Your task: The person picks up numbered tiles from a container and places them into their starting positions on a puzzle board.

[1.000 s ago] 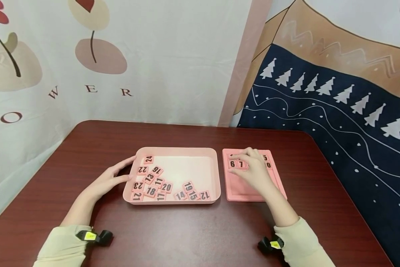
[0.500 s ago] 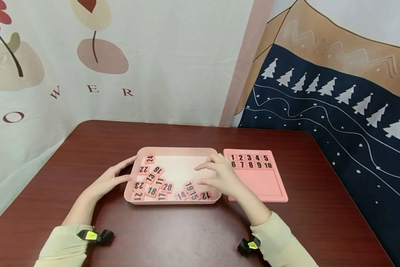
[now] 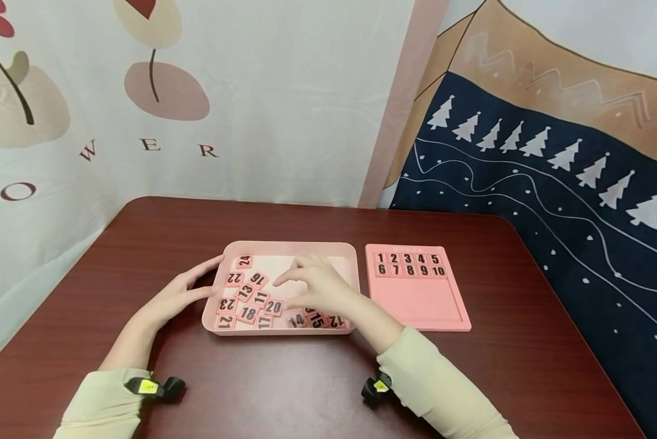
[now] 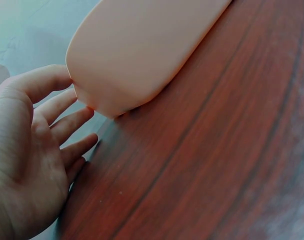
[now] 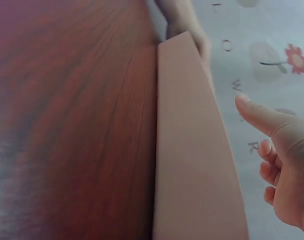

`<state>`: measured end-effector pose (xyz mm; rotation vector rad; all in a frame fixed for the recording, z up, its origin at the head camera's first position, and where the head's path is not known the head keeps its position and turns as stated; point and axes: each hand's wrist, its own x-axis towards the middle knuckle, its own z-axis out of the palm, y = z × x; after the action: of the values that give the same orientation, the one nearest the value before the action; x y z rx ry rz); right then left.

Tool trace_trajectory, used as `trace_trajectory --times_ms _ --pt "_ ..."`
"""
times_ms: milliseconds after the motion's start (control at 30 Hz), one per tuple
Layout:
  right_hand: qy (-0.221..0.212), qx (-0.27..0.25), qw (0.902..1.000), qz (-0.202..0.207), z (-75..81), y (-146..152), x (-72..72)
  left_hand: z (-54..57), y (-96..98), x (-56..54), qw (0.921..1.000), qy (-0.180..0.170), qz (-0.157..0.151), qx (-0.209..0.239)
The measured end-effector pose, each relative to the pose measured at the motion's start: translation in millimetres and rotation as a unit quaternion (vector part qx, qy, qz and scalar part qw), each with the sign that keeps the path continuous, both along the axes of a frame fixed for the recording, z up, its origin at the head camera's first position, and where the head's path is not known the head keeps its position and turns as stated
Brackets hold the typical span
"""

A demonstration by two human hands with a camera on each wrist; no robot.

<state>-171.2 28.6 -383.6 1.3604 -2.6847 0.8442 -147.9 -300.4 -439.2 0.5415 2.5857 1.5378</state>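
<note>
A shallow pink tray [image 3: 284,333] lies on the table with several loose number tiles in it, the 24 tile [image 3: 244,261] among them. My left hand [image 3: 172,299] touches the tray's left side with its thumb and fingertips; the left wrist view shows its fingers [image 4: 72,125] spread loosely at the wall. Over the tray's middle hovers my right hand [image 3: 325,286], thumb and index finger apart and nothing between them. Its fingertips hang near the 20 tile [image 3: 273,307]. The hand partly covers the 19 tile. In the right wrist view the right hand [image 5: 292,160] stands above the tray's front wall [image 5: 189,140].
A pink number board [image 3: 416,305] lies just right of the tray, its top two rows filled with tiles 1 to 10. The dark red wooden table [image 3: 273,378] ends at printed curtains [image 3: 284,122] behind. Black cameras [image 3: 169,390] sit on both wrists.
My right hand has moved left from the number board to over the tray, leaving the tiles 1 to 10 in view. My left hand stays at the tray's left side.
</note>
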Motion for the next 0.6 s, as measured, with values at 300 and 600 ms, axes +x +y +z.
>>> trace_trajectory --times_ms 300,600 --pt "-0.021 0.082 0.9963 0.015 -5.4 -38 -19.5 -0.5 -0.7 0.1 1.0 -0.005 0.002 -0.002" --pt "-0.027 0.127 0.9916 0.005 -18.6 -51 -27.3 -0.7 0.2 -0.2 1.0 -0.003 -0.004 0.008"
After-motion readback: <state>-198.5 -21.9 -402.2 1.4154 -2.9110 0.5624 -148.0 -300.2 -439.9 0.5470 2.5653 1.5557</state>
